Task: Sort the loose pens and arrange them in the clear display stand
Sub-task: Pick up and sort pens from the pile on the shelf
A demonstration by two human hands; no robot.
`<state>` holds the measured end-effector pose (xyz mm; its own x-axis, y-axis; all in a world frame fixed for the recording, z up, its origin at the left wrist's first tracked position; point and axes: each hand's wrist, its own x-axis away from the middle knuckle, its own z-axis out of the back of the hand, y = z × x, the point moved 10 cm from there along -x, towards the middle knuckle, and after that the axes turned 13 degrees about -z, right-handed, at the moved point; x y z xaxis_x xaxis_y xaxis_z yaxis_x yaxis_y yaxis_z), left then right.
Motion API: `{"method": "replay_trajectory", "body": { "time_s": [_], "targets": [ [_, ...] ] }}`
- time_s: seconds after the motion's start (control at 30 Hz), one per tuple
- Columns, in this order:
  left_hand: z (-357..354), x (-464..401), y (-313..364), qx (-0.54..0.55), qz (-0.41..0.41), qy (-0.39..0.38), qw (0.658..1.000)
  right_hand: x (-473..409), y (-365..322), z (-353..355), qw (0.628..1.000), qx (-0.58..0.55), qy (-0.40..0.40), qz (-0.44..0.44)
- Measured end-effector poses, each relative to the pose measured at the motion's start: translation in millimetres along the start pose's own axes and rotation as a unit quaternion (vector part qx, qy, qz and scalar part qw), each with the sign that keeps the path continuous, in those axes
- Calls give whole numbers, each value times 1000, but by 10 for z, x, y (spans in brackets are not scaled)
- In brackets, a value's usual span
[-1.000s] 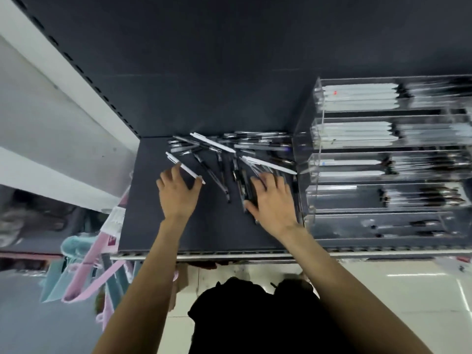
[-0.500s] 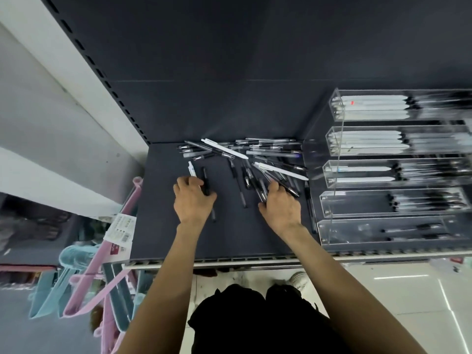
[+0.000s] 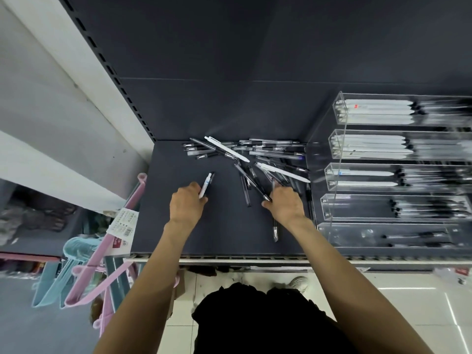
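Sorting looks partly done. The stand (image 3: 339,149) at the right of the frame has 5 clear troughs stepped from top to bottom: the top 2 hold rows of white pens packed with dark ones further right, the 3rd holds a few white pens plus dark ones, the 4th holds dark pens only at its right end, and the lowest holds just a couple. So the lower troughs appear to have room left.

Much is still loose. The pile (image 3: 255,154) lies on the dark shelf (image 3: 178,238) at centre frame, just left of the stand: mostly clear-barrelled dark pens crossing each other, with 2 long white pens lying diagonally on top. 1 more pen (image 3: 275,229) lies alone below the right hand (image 3: 284,204).

The left hand (image 3: 186,204), centre left, has its fingers curled round 2 pens (image 3: 207,183), 1 white and 1 dark, their ends pointing up the frame. The right hand sits at the pile's lower edge with fingers bent down among the dark pens; whether it pinches one or only presses on them cannot be told.

Judging by the pile, well over half the loose pens still wait to be gathered, matched by kind and laid in.
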<state>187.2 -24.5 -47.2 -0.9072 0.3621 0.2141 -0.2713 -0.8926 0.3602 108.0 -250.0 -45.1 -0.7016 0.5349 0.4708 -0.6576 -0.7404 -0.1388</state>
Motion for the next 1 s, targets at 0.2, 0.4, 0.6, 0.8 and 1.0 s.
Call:
{"method": "replay_trajectory", "body": {
  "time_s": [0.2, 0.4, 0.6, 0.8, 1.0],
  "targets": [
    [-185, 185, 36, 371, 64, 18, 926, 20, 65, 134, 991, -131, -1, 25],
    [-85, 275, 702, 669, 57, 12, 741, 450, -115, 306, 841, -491, -212, 84],
    [-18, 280, 1097, 697, 10, 12, 717, 571, -117, 320, 826, -507, -232, 86],
    [-46, 317, 1224, 715, 3, 20, 699, 541, -7, 298, 847, -483, -212, 63],
    [-98, 336, 1256, 716, 17, 25, 697, 517, 31, 305, 877, -440, -185, 57]
  ]
}}
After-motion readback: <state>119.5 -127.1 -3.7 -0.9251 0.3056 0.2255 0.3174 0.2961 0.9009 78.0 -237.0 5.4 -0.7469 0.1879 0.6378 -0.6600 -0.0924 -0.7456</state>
